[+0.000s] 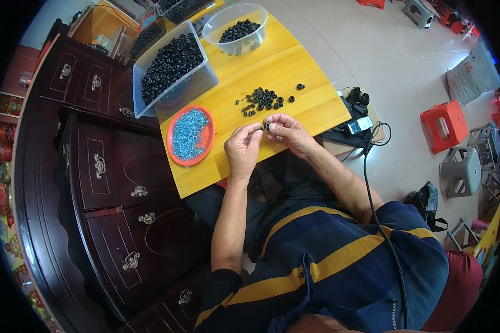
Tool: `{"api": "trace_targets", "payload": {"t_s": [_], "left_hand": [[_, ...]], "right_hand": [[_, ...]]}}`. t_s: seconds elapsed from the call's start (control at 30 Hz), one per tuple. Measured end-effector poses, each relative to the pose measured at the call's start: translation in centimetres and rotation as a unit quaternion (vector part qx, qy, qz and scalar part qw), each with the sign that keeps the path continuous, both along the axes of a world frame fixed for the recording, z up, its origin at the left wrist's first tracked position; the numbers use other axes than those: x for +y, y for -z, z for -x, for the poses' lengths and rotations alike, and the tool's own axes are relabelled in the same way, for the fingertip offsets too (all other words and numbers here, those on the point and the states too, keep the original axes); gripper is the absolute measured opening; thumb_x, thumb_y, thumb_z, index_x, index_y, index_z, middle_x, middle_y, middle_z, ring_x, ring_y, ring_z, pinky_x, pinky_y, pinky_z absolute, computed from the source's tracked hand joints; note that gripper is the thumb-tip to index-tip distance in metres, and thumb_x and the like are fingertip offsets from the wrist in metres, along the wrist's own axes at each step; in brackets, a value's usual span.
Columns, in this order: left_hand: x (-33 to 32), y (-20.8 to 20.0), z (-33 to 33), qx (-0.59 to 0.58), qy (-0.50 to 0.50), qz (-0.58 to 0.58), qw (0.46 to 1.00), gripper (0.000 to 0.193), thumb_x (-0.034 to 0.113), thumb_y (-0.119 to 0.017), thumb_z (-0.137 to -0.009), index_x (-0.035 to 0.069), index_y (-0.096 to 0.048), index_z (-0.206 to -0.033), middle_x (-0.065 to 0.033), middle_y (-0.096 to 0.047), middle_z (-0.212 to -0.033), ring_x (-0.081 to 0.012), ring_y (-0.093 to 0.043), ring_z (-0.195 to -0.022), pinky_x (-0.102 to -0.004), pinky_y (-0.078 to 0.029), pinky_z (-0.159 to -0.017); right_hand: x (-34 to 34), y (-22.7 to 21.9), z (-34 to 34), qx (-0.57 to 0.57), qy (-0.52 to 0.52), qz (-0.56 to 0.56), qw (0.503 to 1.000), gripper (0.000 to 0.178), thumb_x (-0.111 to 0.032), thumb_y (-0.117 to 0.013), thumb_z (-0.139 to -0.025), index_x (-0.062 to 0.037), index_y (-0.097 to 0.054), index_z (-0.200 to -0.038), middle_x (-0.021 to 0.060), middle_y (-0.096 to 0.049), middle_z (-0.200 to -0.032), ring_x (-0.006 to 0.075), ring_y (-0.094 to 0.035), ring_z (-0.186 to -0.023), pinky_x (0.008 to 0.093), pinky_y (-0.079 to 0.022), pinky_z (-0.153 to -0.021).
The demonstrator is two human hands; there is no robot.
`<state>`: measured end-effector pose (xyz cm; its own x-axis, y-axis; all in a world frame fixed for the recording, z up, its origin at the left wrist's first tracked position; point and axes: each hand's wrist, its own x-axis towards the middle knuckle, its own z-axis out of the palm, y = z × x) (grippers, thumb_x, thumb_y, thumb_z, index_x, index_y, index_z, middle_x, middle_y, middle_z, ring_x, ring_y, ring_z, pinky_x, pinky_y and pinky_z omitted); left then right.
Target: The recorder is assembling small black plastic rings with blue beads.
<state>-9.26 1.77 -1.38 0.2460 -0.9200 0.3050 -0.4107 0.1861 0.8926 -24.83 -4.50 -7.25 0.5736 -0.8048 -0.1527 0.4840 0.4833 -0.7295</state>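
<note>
My right hand [290, 134] pinches a small black ring-shaped part [266, 126] between thumb and fingers, just above the near edge of the yellow table [283, 55]. Close beside it, my left hand [242, 147] is closed at the fingertips, turned toward the part; whatever lies in its pinch is too small to make out. Beyond my hands is a loose pile of black ring-shaped parts [264, 98], with a few strays to its right. To the left of my left hand stands an orange-red dish [210, 135] holding many small bluish, shiny pieces [189, 135].
A clear rectangular bin [205, 77] full of black parts and a round clear tub [210, 31] stand at the far side. Dark wooden drawers [105, 161] border the left. A black cable [380, 222] runs down my right side; red [447, 125] and grey stools [461, 172] stand beyond.
</note>
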Motion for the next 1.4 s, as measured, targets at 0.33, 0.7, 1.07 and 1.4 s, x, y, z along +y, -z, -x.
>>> {"api": "trace_targets", "payload": {"t_s": [0.33, 0.7, 1.07, 1.4], "left_hand": [[-0.3, 0.7, 0.2, 0.036, 0.017, -0.002, 0.999, 0.013, -0.004, -0.072, -0.083, -0.003, -0.071, -0.096, -0.0081, -0.072, -0.086, -0.0112, -0.068, -0.072, -0.0244, -0.054, -0.066], [0.3, 1.9, 0.4, 0.078, 0.01, 0.014, 0.997, 0.014, -0.003, -0.071, -0.088, -0.002, -0.071, -0.102, 0.0004, -0.069, -0.085, -0.0051, -0.061, -0.073, -0.0201, -0.05, -0.068], [-0.4, 0.3, 0.8, 0.027, 0.016, 0.016, 0.999, 0.012, -0.003, -0.074, -0.083, -0.001, -0.071, -0.095, -0.0057, -0.069, -0.083, -0.0096, -0.066, -0.072, -0.0239, -0.053, -0.066], [-0.7, 0.1, 0.0, 0.193, 0.109, -0.078, 0.972, 0.021, -0.007, -0.07, -0.085, -0.003, -0.068, -0.105, -0.0033, -0.067, -0.084, -0.0114, -0.069, -0.078, -0.0238, -0.056, -0.073]], "right_hand": [[-0.2, 0.1, 0.2, -0.041, -0.012, -0.008, 0.999, 0.016, -0.009, -0.064, -0.097, -0.0039, -0.064, -0.112, 0.0035, -0.066, -0.102, 0.0122, -0.064, -0.087, 0.0259, -0.055, -0.084], [-0.2, -0.2, 0.4, -0.067, 0.001, -0.033, 0.997, 0.014, -0.013, -0.064, -0.097, -0.0062, -0.064, -0.109, 0.0035, -0.067, -0.097, 0.0114, -0.065, -0.083, 0.0256, -0.055, -0.078], [0.0, 0.1, 0.2, -0.058, -0.003, -0.032, 0.998, 0.014, -0.012, -0.065, -0.097, -0.0058, -0.065, -0.109, 0.0026, -0.067, -0.097, 0.0113, -0.065, -0.083, 0.025, -0.055, -0.079], [-0.3, 0.1, 0.7, -0.058, -0.041, -0.037, 0.997, 0.014, -0.012, -0.065, -0.096, -0.0054, -0.066, -0.109, 0.0025, -0.067, -0.097, 0.0117, -0.064, -0.083, 0.0261, -0.054, -0.079]]}}
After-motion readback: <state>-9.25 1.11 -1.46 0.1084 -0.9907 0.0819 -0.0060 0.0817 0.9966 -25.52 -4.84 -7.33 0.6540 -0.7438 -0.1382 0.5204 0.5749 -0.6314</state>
